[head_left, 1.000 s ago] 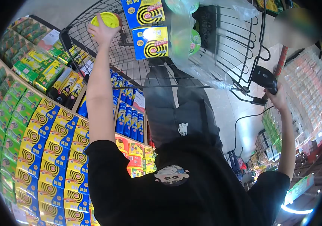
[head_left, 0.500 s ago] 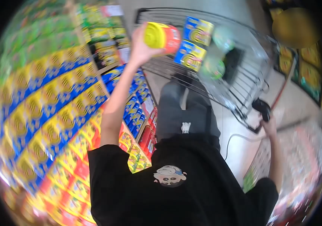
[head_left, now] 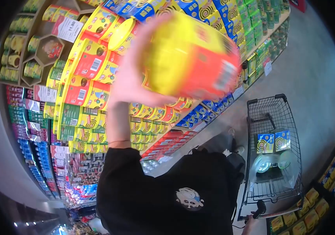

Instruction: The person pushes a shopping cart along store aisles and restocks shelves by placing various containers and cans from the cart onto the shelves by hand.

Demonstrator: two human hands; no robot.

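Observation:
My left hand (head_left: 130, 80) is wrapped round a tub of mosquito coils (head_left: 193, 58), yellow and red with a yellow lid. The tub is tipped on its side close to the camera, blurred, in front of the shelf display. Stacks of matching red-and-yellow tubs (head_left: 91, 58) stand behind it. At the lower right, my right hand (head_left: 249, 224) grips the end of the shopping cart's handle (head_left: 281, 213), beside a black fitting (head_left: 259, 209); its fingers are partly hidden. Inside the cart (head_left: 249, 129) lie two blue-and-yellow coil boxes (head_left: 274, 141) and round, pale green wrapped items (head_left: 262, 163).
Blue-and-yellow boxes (head_left: 206, 11) and green packs (head_left: 253, 23) fill the upper shelf. Price tags (head_left: 67, 28) hang at the left. More packaged goods (head_left: 311, 196) stand right of the cart. Grey floor (head_left: 296, 74) lies beyond the display.
The view has swung towards the shelves. My left hand has carried the tub from beside the cart to in front of the stacked tubs. The cart now appears lower right, with my right hand still on it.

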